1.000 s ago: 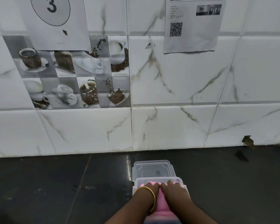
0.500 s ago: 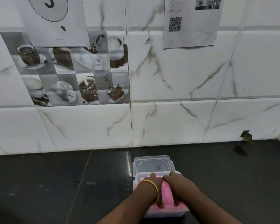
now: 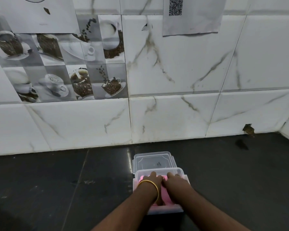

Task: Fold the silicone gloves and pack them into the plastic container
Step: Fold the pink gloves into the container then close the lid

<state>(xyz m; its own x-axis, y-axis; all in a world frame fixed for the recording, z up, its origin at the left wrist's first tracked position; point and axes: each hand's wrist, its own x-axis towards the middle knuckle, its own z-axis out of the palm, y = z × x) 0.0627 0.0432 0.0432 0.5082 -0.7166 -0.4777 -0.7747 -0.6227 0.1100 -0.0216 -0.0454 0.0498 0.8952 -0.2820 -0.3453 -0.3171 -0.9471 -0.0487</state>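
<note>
Both hands press pink silicone gloves (image 3: 165,196) down into a clear rectangular plastic container (image 3: 167,210) on a dark polished stone surface (image 3: 57,189).
Left hand (image 3: 153,180) (gold bangle at the wrist) and right hand (image 3: 175,180) lie side by side, fingers flat on the gloves; the clear plastic lid (image 3: 153,161) lies just behind, near a white marble-tiled wall (image 3: 173,114) bearing coffee-cup picture tiles (image 3: 65,64) and a QR-code sheet (image 3: 190,15).

You have the pink silicone gloves (image 3: 165,196) lying folded inside the clear plastic container (image 3: 165,210), filling it nearly to the rim, with your hands over most of them so their folds cannot be made out. The container sits upright on the dark counter, close in front of you. Its clear lid (image 3: 153,161) lies flat just behind it, touching its far edge.
</note>
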